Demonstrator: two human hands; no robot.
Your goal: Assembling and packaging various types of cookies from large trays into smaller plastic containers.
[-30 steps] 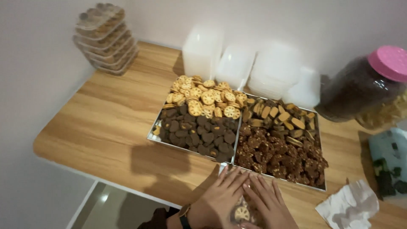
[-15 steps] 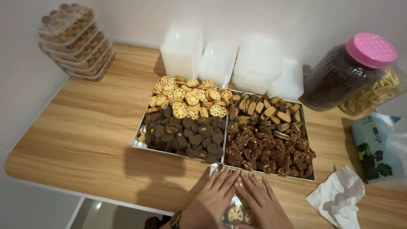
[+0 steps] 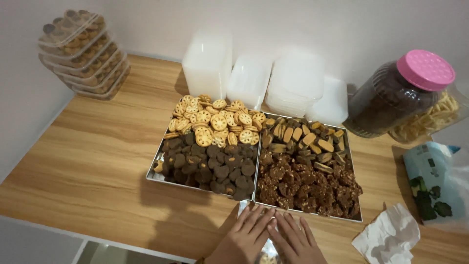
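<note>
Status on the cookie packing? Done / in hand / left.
Done: a stack of filled clear boxes sits at the table's far left corner. In hand: left hand and right hand lie flat on a clear container at the near edge, with cookies visible inside. Left: both metal trays are heaped with cookies, and stacks of empty white containers wait behind.

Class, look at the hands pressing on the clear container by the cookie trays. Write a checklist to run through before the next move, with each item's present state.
1. Both hands, left hand and right hand, flat on the clear container: ok.
2. Container lid fully sealed: cannot tell.
3. Left tray and right tray fully on the table: ok.
4. Jar lid closed: ok.
5. Crumpled tissue apart from hands: ok.
</note>
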